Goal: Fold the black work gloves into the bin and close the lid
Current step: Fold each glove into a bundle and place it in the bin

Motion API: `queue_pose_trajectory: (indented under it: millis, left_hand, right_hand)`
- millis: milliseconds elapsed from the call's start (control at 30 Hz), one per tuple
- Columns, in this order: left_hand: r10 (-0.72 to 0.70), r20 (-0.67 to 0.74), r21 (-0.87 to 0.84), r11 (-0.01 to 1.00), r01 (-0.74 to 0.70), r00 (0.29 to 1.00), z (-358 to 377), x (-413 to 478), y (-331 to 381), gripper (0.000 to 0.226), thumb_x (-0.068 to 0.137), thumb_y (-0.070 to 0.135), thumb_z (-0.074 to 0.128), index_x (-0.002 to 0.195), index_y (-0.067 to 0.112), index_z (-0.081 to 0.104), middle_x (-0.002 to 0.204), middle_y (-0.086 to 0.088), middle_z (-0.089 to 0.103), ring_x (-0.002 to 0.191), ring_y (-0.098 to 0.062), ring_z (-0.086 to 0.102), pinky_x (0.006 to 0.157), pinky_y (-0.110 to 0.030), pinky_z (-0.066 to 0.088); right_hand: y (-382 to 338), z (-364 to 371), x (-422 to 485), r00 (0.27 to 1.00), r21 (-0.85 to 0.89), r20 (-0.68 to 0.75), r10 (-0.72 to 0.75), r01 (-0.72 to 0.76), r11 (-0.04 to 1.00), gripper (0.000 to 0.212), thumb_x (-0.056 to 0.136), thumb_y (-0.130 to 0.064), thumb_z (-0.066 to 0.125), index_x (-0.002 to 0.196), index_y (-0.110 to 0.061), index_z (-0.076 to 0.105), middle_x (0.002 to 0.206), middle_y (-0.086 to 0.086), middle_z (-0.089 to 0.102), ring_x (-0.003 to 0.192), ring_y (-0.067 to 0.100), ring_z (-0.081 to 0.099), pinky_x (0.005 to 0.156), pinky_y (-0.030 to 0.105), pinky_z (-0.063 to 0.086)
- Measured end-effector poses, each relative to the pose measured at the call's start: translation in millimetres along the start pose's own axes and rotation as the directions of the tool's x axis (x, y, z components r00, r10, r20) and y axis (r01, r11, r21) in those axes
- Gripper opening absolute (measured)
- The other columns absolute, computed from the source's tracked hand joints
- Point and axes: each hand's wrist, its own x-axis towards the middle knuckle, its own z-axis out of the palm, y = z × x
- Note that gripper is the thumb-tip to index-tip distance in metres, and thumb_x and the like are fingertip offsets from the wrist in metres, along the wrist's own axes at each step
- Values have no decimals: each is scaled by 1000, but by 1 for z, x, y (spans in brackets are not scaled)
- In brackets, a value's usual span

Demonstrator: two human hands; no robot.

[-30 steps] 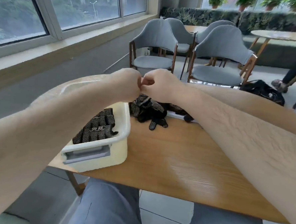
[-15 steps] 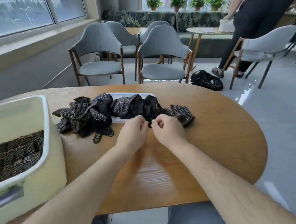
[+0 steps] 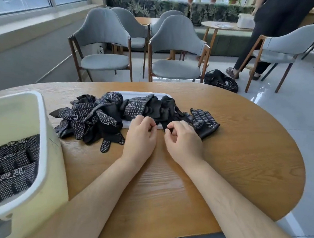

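Observation:
A loose pile of black work gloves (image 3: 97, 115) with white dots lies across the middle of the wooden table (image 3: 242, 151). Part of the pile rests on the flat white lid (image 3: 141, 95). One glove (image 3: 204, 120) lies spread out at the pile's right end. The cream bin (image 3: 42, 148) stands at the left edge, with folded gloves (image 3: 10, 167) stacked inside. My left hand (image 3: 140, 136) rests at the pile's near edge, fingers curled, nothing visibly in it. My right hand (image 3: 183, 140) is beside it, thumb and forefinger pinching a black glove's edge.
Grey chairs (image 3: 175, 46) stand beyond the table's far side. A black bag (image 3: 221, 82) lies on the floor by them. A person in dark clothes (image 3: 264, 33) stands at the back right near another round table. My table's rounded edge curves off to the right.
My hands came down from in front of the camera onto the table by the glove pile, then moved slightly apart. The view swung right, putting the bin at the left edge.

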Motion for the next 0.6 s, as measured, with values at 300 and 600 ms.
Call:
queue_pose_trajectory:
  millis: [300,600]
  left_hand:
    - [-172,-169,402,887,227,970,10,36,-33,51,98,43,52,142,18,53,152,-14,46,147,-40,32,118,-53,19]
    - [-135,-135,457,870,183,982,0,24,-34,33,85,32,73,115,17,68,108,-7,64,101,-35,59,75,-48,49]
  right_hand:
    - [-12,32,25,988,-77,-62,-141,136,988,25,89,-27,60,109,-16,69,96,0,63,93,25,57,80,40,51]
    - [-15,27,18,989,-8,-84,-121,121,993,19,88,-22,65,106,-15,68,91,-2,61,90,24,58,76,39,51]
